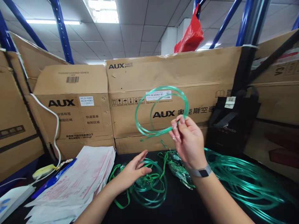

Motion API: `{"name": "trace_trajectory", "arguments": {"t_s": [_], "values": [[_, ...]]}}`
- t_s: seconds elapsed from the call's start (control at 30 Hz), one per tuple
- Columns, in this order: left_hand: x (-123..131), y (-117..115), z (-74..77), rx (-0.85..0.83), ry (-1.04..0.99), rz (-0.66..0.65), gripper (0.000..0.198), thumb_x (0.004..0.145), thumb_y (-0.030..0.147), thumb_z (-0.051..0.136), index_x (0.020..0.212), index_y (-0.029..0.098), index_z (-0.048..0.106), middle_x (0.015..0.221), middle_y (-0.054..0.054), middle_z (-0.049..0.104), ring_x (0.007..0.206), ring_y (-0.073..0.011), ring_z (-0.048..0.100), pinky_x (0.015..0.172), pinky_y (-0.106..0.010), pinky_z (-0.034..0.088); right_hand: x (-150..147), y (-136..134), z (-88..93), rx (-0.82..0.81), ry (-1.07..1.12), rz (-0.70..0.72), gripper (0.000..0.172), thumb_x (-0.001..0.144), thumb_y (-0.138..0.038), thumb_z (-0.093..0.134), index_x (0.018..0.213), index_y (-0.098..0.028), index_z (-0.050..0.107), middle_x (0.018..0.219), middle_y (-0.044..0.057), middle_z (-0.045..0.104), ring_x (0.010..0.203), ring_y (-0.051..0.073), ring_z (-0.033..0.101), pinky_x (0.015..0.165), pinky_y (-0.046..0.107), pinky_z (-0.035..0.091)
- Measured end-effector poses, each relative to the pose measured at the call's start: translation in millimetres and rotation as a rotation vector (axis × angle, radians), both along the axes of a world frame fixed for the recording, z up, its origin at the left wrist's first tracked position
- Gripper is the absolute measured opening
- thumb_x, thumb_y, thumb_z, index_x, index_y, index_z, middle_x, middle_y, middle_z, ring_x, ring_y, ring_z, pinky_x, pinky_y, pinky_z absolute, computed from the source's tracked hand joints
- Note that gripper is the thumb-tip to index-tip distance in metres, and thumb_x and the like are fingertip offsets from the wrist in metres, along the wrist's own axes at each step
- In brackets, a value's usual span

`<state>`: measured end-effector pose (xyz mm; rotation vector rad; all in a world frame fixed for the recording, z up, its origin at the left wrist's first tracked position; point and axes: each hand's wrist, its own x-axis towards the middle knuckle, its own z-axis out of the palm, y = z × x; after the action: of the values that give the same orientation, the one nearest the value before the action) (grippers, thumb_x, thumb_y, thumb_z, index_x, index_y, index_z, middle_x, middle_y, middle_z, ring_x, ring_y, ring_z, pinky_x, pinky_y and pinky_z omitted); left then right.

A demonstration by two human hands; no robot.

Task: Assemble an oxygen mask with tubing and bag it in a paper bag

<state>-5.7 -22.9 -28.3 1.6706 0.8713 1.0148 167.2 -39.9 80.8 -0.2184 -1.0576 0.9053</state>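
Observation:
My right hand [187,137], a watch band on its wrist, pinches a coiled green clear plastic tube [137,107] and lifts it in front of the cardboard boxes. One tube end hangs free below the loop. My left hand [133,169] has its fingers apart and holds nothing. Under and beside it on the black surface lies a tangle of green tubing [149,202] with flat green elastic straps [154,179]. Behind my right wrist rests a pile of clear green plastic pieces with straps [175,165].
Large coils of green tubing [245,180] lie at the right. Printed paper packets [72,174] are stacked at the left, beside a blue pen-like item [54,177] and a white cable [57,130]. AUX cartons [130,121] wall the back. A black bag [231,124] hangs right.

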Motion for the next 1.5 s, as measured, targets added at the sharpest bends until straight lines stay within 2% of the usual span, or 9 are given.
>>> {"name": "trace_trajectory", "arguments": {"t_s": [0.1,0.23,0.43,0.63,0.77,1.0,1.17,1.33,1.5], "values": [[7,-6,6.9,0.013,-0.205,0.065,0.1,0.053,0.042,0.077,0.136,0.02,0.025,0.145,-0.015,0.022,0.132,-0.0292,0.02,0.106,-0.041,0.02,-17,-2,-7.2,-0.036,-0.058,0.134,0.009,0.076,-0.024,0.06,0.074,-0.019,0.053,0.062,-0.005,0.052,0.039,0.003,0.032,0.04,0.015,0.033],[-1,-5,22.4,0.098,-0.21,0.275,0.095,0.048,0.039,0.08,0.129,0.023,0.033,0.135,-0.012,0.041,0.132,-0.0291,0.018,0.108,-0.044,0.008,-32,-1,-16.6,-0.105,-0.075,0.23,0.008,0.076,-0.023,0.06,0.075,-0.019,0.052,0.061,-0.006,0.051,0.038,0.002,0.03,0.039,0.016,0.032],[-13,-19,56.7,-0.294,-0.655,-0.099,0.067,0.067,0.062,0.056,0.113,0.013,0.05,0.111,-0.018,0.06,0.111,-0.0284,0.051,0.098,-0.043,0.035,-40,7,-27.5,-0.119,-0.114,0.173,0.011,0.076,-0.027,0.059,0.076,-0.019,0.052,0.064,-0.005,0.054,0.038,0.003,0.036,0.042,0.018,0.037],[-33,-21,75.2,-0.22,-0.902,0.171,0.014,0.082,0.014,0.051,0.094,0.013,0.058,0.069,-0.001,0.06,0.065,-0.0114,0.061,0.067,-0.028,0.053,-33,15,-30.1,-0.122,-0.408,0.287,0.015,0.076,-0.031,0.06,0.075,-0.019,0.054,0.057,-0.007,0.052,0.034,0.003,0.032,0.037,0.017,0.037],[-43,-23,79.9,-0.075,-0.816,0.115,0.014,0.08,0.018,0.057,0.091,0.011,0.059,0.047,0.009,0.037,0.033,-0.0011,0.03,0.032,-0.01,0.027,-23,20,-28.2,-0.141,-0.54,0.324,0.015,0.078,-0.031,0.058,0.077,-0.017,0.055,0.058,-0.005,0.055,0.034,0.002,0.034,0.036,0.015,0.033],[-43,-26,83.4,0.072,-1.024,0.387,0.019,0.074,0.02,0.06,0.059,0.014,0.049,0.043,0.01,0.033,0.029,0.0,0.023,0.027,-0.011,0.018,-30,14,-29.1,-0.169,-0.785,0.382,0.016,0.078,-0.032,0.059,0.075,-0.016,0.057,0.066,-0.002,0.061,0.041,0.005,0.046,0.042,0.018,0.038],[-38,-33,84.6,0.171,-1.063,0.445,0.024,0.07,0.02,0.061,0.055,0.015,0.043,0.047,0.01,0.036,0.032,0.0001,0.026,0.029,-0.013,0.018,-53,15,-49.2,-0.46,-0.491,0.229,0.013,0.068,-0.026,0.07,0.073,-0.018,0.062,0.073,-0.002,0.06,0.071,0.011,0.053,0.063,0.02,0.044],[-24,-35,73.3,0.246,-1.027,0.516,0.035,0.074,0.021,0.06,0.05,0.017,0.035,0.042,0.01,0.029,0.033,-0.0019,0.022,0.032,-0.015,0.018,-65,12,-65.0,-0.661,-0.371,0.425,0.022,0.074,-0.038,0.061,0.076,-0.017,0.055,0.083,0.004,0.062,0.073,0.016,0.059,0.058,0.031,0.049],[-10,-27,53.4,0.152,-1.016,0.548,0.041,0.079,0.034,0.057,0.05,0.017,0.033,0.044,0.01,0.027,0.035,-0.0031,0.023,0.032,-0.016,0.019,-65,12,-60.2,-0.604,0.052,0.426,0.019,0.063,-0.024,0.073,0.064,-0.015,0.056,0.066,0.001,0.059,0.071,0.015,0.06,0.067,0.029,0.049]]}}
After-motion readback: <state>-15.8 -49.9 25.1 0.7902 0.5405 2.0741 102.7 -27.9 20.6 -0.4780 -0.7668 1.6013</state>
